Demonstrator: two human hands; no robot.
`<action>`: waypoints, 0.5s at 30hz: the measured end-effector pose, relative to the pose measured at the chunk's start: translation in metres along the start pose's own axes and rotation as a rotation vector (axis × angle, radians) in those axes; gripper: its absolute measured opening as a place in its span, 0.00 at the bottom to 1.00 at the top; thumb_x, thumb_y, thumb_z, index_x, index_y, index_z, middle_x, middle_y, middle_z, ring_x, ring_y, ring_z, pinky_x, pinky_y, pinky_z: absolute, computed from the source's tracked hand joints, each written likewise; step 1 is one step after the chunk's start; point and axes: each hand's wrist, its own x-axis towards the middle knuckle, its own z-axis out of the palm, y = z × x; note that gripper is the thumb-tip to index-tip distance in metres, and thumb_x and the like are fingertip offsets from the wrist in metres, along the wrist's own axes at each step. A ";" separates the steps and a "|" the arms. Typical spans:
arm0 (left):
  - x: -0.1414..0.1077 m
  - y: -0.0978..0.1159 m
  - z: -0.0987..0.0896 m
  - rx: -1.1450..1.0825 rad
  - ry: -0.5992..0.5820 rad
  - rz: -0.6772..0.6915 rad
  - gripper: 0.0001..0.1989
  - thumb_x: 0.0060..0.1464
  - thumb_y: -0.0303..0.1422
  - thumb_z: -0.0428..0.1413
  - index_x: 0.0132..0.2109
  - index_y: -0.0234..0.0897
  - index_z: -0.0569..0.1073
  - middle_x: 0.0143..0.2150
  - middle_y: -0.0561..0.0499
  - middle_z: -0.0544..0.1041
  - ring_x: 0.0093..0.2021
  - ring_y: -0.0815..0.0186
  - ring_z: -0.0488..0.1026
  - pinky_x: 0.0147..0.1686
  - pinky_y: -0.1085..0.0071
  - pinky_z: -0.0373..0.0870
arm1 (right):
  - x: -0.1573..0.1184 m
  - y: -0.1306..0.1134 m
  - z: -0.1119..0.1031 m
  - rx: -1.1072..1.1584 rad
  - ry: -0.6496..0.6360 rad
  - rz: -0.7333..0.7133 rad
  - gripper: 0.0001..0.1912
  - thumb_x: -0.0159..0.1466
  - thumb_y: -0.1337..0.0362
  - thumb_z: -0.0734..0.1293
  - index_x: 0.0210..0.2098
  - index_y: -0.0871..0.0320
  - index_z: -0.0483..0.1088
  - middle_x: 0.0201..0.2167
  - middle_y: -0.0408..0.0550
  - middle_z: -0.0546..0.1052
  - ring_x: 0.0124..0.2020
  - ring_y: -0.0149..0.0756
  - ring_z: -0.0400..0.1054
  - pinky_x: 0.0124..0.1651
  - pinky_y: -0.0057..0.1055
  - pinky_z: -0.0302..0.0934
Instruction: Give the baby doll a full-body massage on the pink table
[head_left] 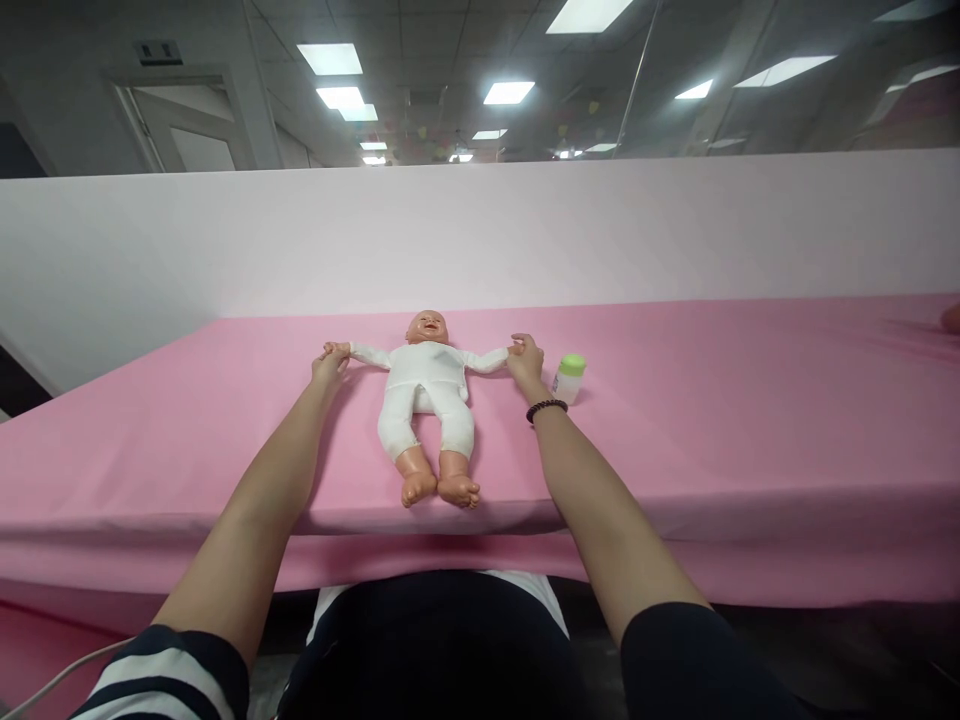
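On pink cloth (750, 400): doll (429, 366). Above white wall (600, 235), probably glass (540, 120).

Your left hand (330, 364) and right hand (527, 362) partly cover the small hands of the doll (427, 366), so you can't make out every finger's place. The mark on the bottle (571, 370) is too small to read. The right edge cuts off a tan object (952, 319) you can't identify, and also the counter (765, 400). A cable (71, 668) leaves view at lower left.
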 end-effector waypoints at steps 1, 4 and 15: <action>0.000 -0.001 0.003 -0.007 0.001 -0.024 0.09 0.65 0.31 0.61 0.49 0.32 0.74 0.47 0.47 0.77 0.43 0.64 0.77 0.41 0.66 0.79 | 0.002 0.001 0.003 0.057 0.021 0.019 0.25 0.63 0.75 0.65 0.59 0.58 0.70 0.54 0.54 0.72 0.52 0.42 0.70 0.58 0.40 0.67; -0.002 -0.007 0.009 0.009 0.017 -0.084 0.12 0.67 0.34 0.61 0.53 0.32 0.75 0.50 0.46 0.77 0.46 0.62 0.78 0.44 0.64 0.80 | 0.009 0.005 0.010 0.197 0.094 0.087 0.21 0.71 0.66 0.67 0.62 0.59 0.66 0.51 0.51 0.75 0.48 0.40 0.73 0.51 0.40 0.71; -0.024 -0.006 0.027 0.149 -0.034 0.243 0.09 0.61 0.31 0.65 0.46 0.34 0.75 0.45 0.46 0.79 0.45 0.62 0.78 0.51 0.62 0.77 | -0.007 -0.021 0.015 0.375 0.103 -0.183 0.22 0.63 0.67 0.69 0.57 0.60 0.72 0.60 0.57 0.77 0.58 0.42 0.73 0.60 0.39 0.69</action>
